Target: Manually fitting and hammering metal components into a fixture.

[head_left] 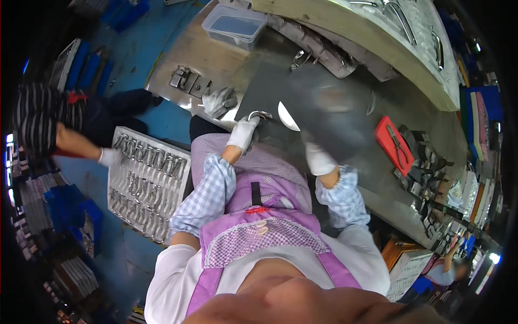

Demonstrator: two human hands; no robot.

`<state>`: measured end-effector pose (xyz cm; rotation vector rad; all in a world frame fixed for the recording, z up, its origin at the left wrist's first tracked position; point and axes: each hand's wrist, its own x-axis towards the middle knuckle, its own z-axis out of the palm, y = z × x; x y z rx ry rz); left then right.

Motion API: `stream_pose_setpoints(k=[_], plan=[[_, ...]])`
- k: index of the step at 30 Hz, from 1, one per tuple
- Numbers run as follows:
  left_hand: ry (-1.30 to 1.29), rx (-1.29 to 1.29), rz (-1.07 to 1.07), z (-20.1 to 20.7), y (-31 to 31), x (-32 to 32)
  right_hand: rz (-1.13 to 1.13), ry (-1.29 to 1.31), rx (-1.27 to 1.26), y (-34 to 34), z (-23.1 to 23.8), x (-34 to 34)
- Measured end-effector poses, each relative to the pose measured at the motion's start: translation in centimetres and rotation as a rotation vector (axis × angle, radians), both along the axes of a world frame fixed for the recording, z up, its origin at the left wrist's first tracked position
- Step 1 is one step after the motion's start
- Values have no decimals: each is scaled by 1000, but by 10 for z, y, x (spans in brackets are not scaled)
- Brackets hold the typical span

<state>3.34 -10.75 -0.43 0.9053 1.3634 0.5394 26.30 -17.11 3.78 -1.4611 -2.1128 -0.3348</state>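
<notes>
My left hand point(244, 133), in a white glove, is closed around a small curved shiny metal piece point(260, 114) at the near edge of the workbench. My right hand point(318, 159), also white-gloved, is over the bench to the right; its fingers are lost in motion blur. Beyond it spreads a dark blurred shape point(340, 121) that I cannot make out. A bright half-moon shape point(288, 116) shows on the dark bench surface point(267, 81) between my hands. Past my left hand lies a grey work glove point(218, 102).
A metal fixture point(189, 81) and a clear plastic box point(234, 26) stand at the far left. Red-handled pliers point(398, 148) lie on a red tray point(387, 141) at right. A padded tray point(437, 81) bounds the back. Left, another person's gloved hand point(109, 157) touches a tray of metal handles point(122, 178).
</notes>
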Motion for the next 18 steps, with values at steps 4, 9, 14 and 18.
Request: stream_pose_setpoints(k=[4, 9, 14, 18], plan=[[212, 557, -116, -82, -6, -17, 32, 748, -446, -35, -81, 37], [34, -66, -136, 10, -18, -8, -720, -23, -263, -37, 5, 93], [113, 290, -220, 5, -29, -16, -387, 13, -205, 22, -32, -32], [-111, 243, -232, -3, -33, -26, -390, 389, -603, 38, -49, -56]])
